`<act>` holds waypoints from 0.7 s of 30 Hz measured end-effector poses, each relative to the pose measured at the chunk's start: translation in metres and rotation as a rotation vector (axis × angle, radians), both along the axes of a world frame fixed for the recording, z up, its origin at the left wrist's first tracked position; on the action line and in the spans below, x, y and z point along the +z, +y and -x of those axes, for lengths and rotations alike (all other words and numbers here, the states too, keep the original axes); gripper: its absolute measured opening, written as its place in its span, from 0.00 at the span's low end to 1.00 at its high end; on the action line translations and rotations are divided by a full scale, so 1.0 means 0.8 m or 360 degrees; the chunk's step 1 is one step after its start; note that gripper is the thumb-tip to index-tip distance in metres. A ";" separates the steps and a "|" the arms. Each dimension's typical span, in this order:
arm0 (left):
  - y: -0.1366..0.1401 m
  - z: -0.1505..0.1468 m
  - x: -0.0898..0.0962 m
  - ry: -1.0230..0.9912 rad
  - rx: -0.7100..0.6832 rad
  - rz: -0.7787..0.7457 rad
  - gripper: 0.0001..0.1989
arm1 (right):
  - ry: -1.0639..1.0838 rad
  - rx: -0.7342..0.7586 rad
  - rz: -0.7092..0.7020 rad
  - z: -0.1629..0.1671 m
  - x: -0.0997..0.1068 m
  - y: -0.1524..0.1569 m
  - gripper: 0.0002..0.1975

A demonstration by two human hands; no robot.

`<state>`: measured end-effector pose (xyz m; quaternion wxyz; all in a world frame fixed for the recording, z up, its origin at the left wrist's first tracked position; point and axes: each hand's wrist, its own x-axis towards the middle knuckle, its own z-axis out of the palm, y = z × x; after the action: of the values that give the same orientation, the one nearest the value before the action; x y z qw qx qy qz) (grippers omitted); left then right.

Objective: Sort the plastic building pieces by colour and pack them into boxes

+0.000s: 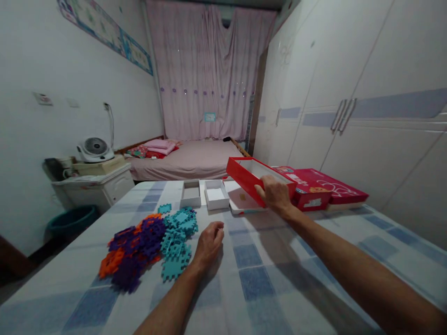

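My right hand (274,193) grips the near wall of a red box (240,179), which is tilted and raised over the far side of the table. The box's pale inside faces up. On the tablecloth, my left hand (210,242) rests with its fingers curled; whether anything is inside them is hidden. Just left of it lies a pile of teal interlocking foam-like pieces (176,246). Purple pieces (148,239) and orange pieces (111,263) are heaped together beside the teal ones. Beyond my left hand stand a small white box (216,195) and a greyish box (191,194), both without lids.
A white flat box (240,197) lies partly under the raised red box. To the right sit a red printed carton (310,190) and a flat dark-red box (338,186). Past the table are a bed (202,158), a fan (95,148) on a cabinet, and a wardrobe (349,93).
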<state>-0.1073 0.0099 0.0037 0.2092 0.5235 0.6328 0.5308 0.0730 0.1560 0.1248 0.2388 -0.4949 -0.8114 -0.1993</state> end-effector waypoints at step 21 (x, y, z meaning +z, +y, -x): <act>0.003 0.002 -0.001 0.0118 0.0031 0.0106 0.15 | 0.1531 0.0019 0.0446 -0.042 -0.107 0.060 0.36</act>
<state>-0.1086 0.0122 0.0031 0.1977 0.5294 0.6624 0.4918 0.1064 0.2042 0.0391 0.5182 -0.5534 -0.6312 0.1637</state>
